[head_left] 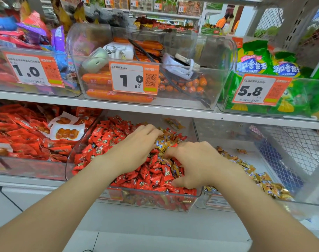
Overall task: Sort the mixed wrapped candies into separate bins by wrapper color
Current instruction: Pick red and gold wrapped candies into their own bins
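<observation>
Reaching into a clear bin (100,198) of mixed sweets on a shop shelf, a person works both hands over the heap. The left hand (136,148) is bent at the knuckles, its fingertips sunk into a cluster of gold-wrapped candies (164,142) just beyond them, so whether it has pinched one cannot be told. The right hand (196,164) hovers claw-like beside it, fingers curved toward the same cluster on its left and thumb held well apart on the near side, with nothing visibly caught between them. Red-wrapped candies (151,171) fill the bin beneath and around both palms, gold strays scattered among them. Just right of the right hand, past a clear wall, a neighbouring bin (246,208) holds a looser scatter of gold pieces (264,180), probably where the strays belong. The sweets look small and light, in slick, crinkly film that would likely slide off a loose touch and shift the pile when disturbed. A fingertip pinch across the body, or on a crimped wrapper end, seems the surest hold. Taking one or a few at a time should keep red pieces from riding along, and nothing here looks fragile enough to need gentler handling.
</observation>
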The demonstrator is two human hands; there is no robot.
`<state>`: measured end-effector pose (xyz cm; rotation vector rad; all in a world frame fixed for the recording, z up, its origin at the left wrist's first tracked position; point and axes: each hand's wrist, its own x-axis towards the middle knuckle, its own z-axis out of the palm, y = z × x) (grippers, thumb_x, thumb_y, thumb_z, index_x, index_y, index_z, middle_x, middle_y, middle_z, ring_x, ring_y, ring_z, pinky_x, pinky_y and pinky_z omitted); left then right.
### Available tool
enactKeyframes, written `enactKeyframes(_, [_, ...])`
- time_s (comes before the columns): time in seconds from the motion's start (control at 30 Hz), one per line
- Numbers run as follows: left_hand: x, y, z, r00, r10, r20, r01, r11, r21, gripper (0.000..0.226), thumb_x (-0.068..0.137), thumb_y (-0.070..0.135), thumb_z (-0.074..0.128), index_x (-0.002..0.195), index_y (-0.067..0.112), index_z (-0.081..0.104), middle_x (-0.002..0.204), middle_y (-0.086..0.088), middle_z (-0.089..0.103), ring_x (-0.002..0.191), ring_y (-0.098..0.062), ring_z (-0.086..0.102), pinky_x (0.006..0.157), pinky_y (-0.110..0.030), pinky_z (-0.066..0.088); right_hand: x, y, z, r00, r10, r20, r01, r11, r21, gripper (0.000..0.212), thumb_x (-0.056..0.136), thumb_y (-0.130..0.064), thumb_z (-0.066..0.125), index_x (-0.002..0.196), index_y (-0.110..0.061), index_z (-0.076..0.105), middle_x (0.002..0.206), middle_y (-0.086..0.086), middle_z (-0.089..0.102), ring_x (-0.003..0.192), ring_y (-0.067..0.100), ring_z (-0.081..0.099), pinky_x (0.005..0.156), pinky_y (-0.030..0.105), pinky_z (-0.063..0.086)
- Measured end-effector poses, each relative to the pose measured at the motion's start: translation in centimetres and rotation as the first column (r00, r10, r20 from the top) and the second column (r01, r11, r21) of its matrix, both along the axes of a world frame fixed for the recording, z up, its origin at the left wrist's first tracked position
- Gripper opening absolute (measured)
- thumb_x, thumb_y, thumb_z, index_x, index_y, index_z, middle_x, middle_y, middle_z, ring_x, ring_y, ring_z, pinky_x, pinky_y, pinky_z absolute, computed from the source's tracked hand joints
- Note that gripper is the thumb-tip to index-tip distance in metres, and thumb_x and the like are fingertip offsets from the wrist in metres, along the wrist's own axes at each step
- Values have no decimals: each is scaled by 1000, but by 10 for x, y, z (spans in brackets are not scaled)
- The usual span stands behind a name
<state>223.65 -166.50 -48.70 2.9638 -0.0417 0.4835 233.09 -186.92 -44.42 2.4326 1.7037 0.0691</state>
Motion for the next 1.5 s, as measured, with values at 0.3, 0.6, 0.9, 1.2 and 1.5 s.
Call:
enactKeyframes(0.3, [19,0,-3,971,-51,-234,53,999,3,40,109,25,53,148,20,48,135,1,58,128,-19,42,108,-39,41,19,13,-22,998,-24,-52,21,998,-58,41,96,-53,69,124,-27,55,122,-4,65,114,24,63,81,42,55])
enactKeyframes(0.6, [-3,3,13,969,-54,-240,-11,964,-265,6,107,33,54,111,30,56,107,13,52,101,-4,50,91,-31,42,24,-1,-17,934,18,-358,59,978,202,20,104,-49,58,115,-33,60,101,-10,65,94,11,56,81,40,48])
enactKeyframes(0.9, [-21,-1,27,981,185,57,-152,919,-364,32,106,49,49,87,23,52,71,7,56,68,-4,50,61,-33,35,27,-5,-7,869,27,-495,222,871,437,21,103,-51,59,113,-33,64,80,-10,66,72,5,59,67,27,46])
enactKeyframes(1.2, [-15,-39,44,984,174,36,-91,669,-738,18,102,38,66,88,29,72,57,-3,67,44,-13,58,52,-30,49,28,-35,11,-8,189,-982,669,731,135,28,102,-31,66,95,-4,67,78,7,54,51,7,34,35,14,22])
enactKeyframes(1.5, [-1,-118,49,983,-47,-178,-155,309,-938,7,98,23,70,105,24,67,69,-7,65,64,-24,57,56,-32,46,95,-133,-28,568,-518,-639,774,601,201,12,98,-29,71,101,-20,64,82,8,75,62,22,66,59,33,50])
